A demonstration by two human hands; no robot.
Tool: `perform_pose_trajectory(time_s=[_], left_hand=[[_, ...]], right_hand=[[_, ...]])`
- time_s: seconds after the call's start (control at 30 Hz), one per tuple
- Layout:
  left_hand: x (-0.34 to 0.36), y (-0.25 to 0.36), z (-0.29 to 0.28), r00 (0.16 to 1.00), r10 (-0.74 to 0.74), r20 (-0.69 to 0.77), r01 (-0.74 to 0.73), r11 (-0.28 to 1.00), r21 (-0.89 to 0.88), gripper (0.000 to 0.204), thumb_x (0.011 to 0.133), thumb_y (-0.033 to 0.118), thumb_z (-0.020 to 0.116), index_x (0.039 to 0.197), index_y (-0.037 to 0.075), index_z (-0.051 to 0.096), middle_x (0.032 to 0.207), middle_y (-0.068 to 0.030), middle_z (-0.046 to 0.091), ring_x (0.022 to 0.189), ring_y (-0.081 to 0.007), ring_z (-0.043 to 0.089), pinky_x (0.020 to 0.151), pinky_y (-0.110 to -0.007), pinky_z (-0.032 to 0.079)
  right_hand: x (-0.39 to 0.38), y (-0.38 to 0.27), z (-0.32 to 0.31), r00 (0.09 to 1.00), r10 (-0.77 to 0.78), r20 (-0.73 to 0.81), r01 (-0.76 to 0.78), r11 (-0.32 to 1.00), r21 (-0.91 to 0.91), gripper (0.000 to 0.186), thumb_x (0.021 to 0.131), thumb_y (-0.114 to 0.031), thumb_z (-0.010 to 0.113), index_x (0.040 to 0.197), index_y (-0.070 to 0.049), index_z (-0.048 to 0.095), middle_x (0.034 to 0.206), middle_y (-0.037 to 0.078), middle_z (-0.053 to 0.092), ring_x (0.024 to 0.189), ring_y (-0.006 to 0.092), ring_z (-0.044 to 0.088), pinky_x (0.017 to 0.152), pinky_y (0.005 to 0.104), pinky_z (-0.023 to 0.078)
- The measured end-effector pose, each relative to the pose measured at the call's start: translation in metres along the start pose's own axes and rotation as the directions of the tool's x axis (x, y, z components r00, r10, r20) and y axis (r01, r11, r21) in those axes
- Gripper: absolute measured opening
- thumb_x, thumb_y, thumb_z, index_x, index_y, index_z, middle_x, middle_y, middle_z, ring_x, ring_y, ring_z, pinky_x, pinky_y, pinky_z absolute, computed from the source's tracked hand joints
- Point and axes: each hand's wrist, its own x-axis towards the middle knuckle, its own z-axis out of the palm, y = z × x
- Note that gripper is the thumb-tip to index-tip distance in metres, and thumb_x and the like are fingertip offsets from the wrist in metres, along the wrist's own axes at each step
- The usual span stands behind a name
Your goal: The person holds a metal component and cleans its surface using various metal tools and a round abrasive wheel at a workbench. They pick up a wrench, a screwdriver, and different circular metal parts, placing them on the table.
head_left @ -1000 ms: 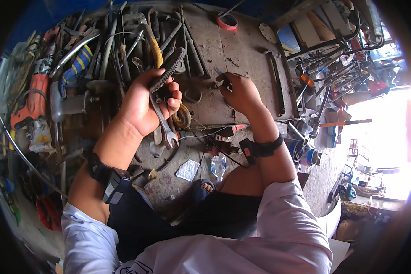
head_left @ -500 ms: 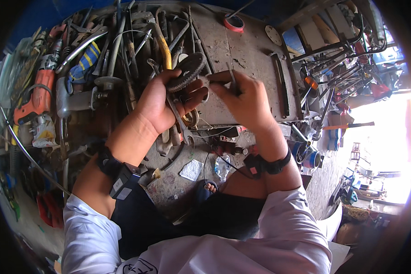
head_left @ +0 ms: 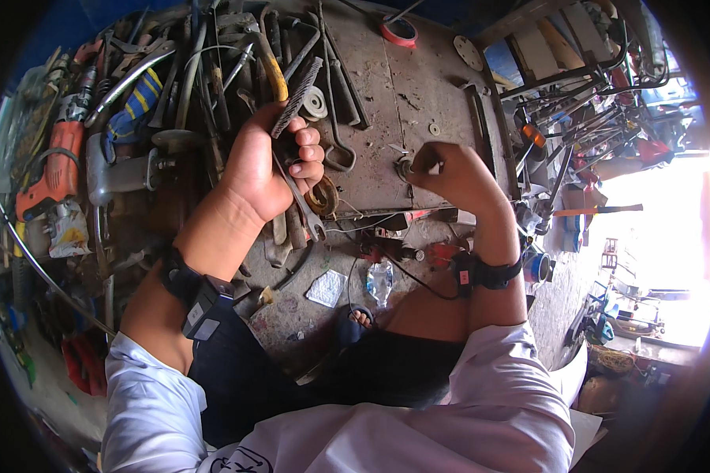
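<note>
My left hand [head_left: 264, 162] is closed around a dark disc with a slanted, ridged rim [head_left: 298, 98], probably a flap disc, seen nearly edge-on. An open-end wrench [head_left: 304, 206] is in the same hand, its jaw pointing down toward me. Over the tabletop, my right hand [head_left: 457, 177] has thumb and fingers curled together, their tips at a small round metal part [head_left: 403, 167]. Whether that part bears on the table is unclear. A thin pale sliver [head_left: 397, 148] lies just beyond it. Past my left fingers is a pale round disc with a centre hole [head_left: 315, 103].
An orange drill [head_left: 59, 158], a grey power tool [head_left: 122, 169] and several hand tools crowd the left. On the table [head_left: 379, 87] are a red tape roll [head_left: 399, 31], a small washer [head_left: 434, 128] and a hammer [head_left: 481, 130]. Metal rods and clutter fill the right.
My right hand has moved away from my left, rightward and down to the tabletop. My left hand has turned the ridged disc from face-on to nearly edge-on and shifted slightly left.
</note>
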Motion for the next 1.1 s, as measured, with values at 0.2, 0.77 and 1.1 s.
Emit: perform_pose_trajectory(time_s=[0.2,0.77,1.1], left_hand=[[0.003,0.002,-0.001,0.989,0.026,-0.146,-0.027,1.000,-0.008,0.041,0.098,0.034,0.048,0.074,0.002,0.060,0.087,-0.0168,0.066,0.083,-0.0303,0.064,0.064,-0.033,0.055],[0.002,-0.009,-0.001,0.982,0.090,-0.168,-0.079,0.994,0.073,0.032,0.096,0.031,0.053,0.083,0.003,0.063,0.076,-0.0113,0.063,0.065,-0.0211,0.059,0.049,-0.026,0.041],[0.003,0.008,-0.012,0.997,0.010,-0.080,-0.009,1.000,0.007,0.038,0.097,0.036,0.045,0.074,0.008,0.054,0.072,-0.0058,0.053,0.063,-0.0173,0.052,0.046,-0.026,0.036]], right_hand=[[0.009,0.020,0.019,0.993,0.077,0.089,-0.068,0.993,-0.100,0.043,0.071,-0.035,0.081,0.089,0.002,0.067,0.083,0.022,0.066,0.079,0.0385,0.065,0.074,0.0418,0.051],[0.012,-0.082,0.001,0.930,0.176,-0.324,0.076,0.769,0.635,0.018,0.088,-0.021,0.076,0.097,-0.005,0.073,0.072,-0.003,0.066,0.063,0.0036,0.054,0.056,0.0231,0.043],[0.031,0.019,0.017,0.992,0.114,0.056,-0.114,0.993,-0.005,0.051,0.070,-0.035,0.085,0.107,-0.004,0.067,0.093,0.016,0.071,0.087,0.0300,0.068,0.075,0.0401,0.051]])
